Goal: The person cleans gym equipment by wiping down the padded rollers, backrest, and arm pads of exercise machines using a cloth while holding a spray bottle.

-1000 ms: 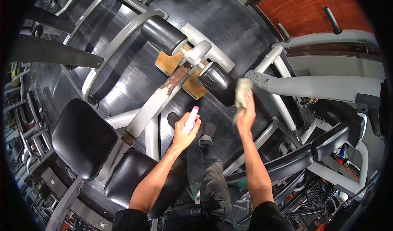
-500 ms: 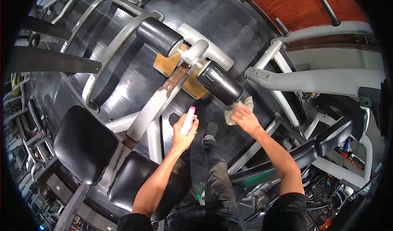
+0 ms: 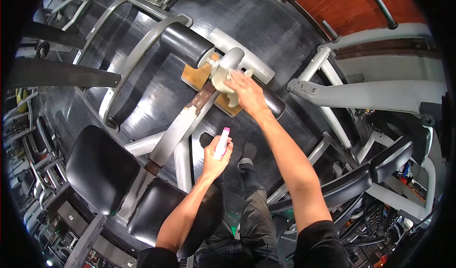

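A black backrest pad (image 3: 100, 170) stands left of the grey beam (image 3: 173, 134), and a black seat pad (image 3: 154, 208) sits below its near end. A black roller (image 3: 187, 43) lies above the beam's far end, up and to the left. Right of the beam, the left hand (image 3: 217, 158) grips a white bottle (image 3: 221, 145) with a pink top, fingers wrapped round it. At the beam's far end, the right hand (image 3: 246, 93) holds a pale cloth (image 3: 225, 81), fingers laid over it, probably against the joint, though blur obscures the contact. Right of that end, a second roller (image 3: 274, 104) shows partly behind the right hand
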`<state>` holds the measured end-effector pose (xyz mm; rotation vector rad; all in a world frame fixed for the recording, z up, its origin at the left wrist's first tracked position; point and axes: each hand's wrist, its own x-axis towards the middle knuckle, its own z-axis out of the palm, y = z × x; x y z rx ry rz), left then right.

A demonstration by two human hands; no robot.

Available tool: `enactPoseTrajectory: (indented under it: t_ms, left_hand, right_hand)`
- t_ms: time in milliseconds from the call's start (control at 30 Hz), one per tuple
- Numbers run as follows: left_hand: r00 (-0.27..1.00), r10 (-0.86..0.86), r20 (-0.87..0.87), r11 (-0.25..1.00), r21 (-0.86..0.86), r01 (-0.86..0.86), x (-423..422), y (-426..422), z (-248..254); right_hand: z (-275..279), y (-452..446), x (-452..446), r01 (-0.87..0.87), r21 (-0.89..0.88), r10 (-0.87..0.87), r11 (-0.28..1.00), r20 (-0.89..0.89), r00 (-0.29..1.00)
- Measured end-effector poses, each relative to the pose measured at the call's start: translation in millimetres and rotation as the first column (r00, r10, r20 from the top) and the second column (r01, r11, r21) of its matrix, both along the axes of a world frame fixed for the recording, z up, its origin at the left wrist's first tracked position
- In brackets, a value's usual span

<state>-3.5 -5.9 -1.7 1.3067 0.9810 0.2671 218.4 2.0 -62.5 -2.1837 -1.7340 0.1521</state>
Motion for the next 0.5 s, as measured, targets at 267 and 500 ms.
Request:
enactPoseTrajectory:
  t_ms: [267, 500]
  left_hand:
    - [1.000, 0.013, -0.003, 1.000, 0.001, -0.013, 2.6, 1.9, 2.6]
    - [0.999, 0.035, 0.001, 0.998, -0.045, -0.035, 2.0, 0.9, 2.4]
  right_hand:
    - [14.8, -105.6, -2.8, 0.184, -0.133, -0.203, 0.974, -0.148, 0.968]
    - [17.8, -215.8, 14.7, 0.711, -0.507, -0.872, 0.487, -0.242, 0.425]
